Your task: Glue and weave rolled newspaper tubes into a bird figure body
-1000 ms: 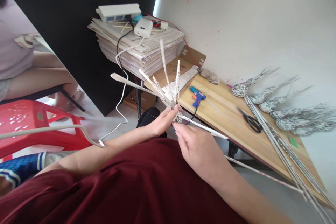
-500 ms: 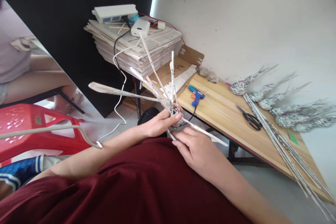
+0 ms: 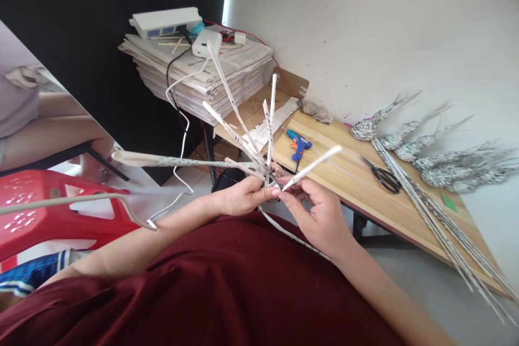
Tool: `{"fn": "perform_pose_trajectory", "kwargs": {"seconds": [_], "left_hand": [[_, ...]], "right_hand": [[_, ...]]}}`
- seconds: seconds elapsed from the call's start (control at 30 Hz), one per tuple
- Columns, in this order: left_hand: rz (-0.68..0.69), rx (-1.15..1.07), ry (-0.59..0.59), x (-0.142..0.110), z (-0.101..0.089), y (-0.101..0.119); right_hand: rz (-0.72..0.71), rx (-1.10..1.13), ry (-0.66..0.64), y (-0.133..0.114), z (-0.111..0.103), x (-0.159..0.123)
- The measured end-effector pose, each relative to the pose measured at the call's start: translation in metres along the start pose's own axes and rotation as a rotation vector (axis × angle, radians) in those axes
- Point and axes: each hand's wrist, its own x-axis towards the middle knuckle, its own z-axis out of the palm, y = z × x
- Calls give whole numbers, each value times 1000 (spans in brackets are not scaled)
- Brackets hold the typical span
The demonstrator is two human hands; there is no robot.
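My left hand (image 3: pixel 240 200) is closed around the small woven hub of a piece made of rolled newspaper sticks (image 3: pixel 243 143), which fan up and to the left from it. One long stick (image 3: pixel 170 161) points far left. My right hand (image 3: pixel 320 213) pinches another paper stick (image 3: pixel 314 166) close to the hub; that stick angles up to the right. A further stick trails down past my right wrist over my dark red shirt.
A wooden table (image 3: pixel 348 178) on the right bears a blue glue gun (image 3: pixel 299 145), black scissors (image 3: pixel 383 177), long paper sticks (image 3: pixel 430 216) and several woven paper pieces (image 3: pixel 438 159). A newspaper stack (image 3: pixel 203 75) holds a power strip and charger. Red stool (image 3: pixel 44 211) and another person's legs at left.
My right hand has risen to the hub and swung its paper stick from pointing down-right to pointing up-right. The fan of sticks has turned, and the long stick has swung further left.
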Motion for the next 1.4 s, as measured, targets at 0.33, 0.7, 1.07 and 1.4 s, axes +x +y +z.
{"fn": "perform_pose_trajectory", "kwargs": {"seconds": [0.33,0.7,1.07,1.4], "left_hand": [[101,-64,-58,5,-1,13],[49,45,-23,5,4,-2],[70,-75,16,5,3,-8],[25,-82,-59,8,1,-11]], "right_hand": [[-67,-19,112,9,-1,-8],[-2,34,83,-17,8,15],[-230,-292,38,-3,0,13],[-308,-319,45,6,-4,11]]}}
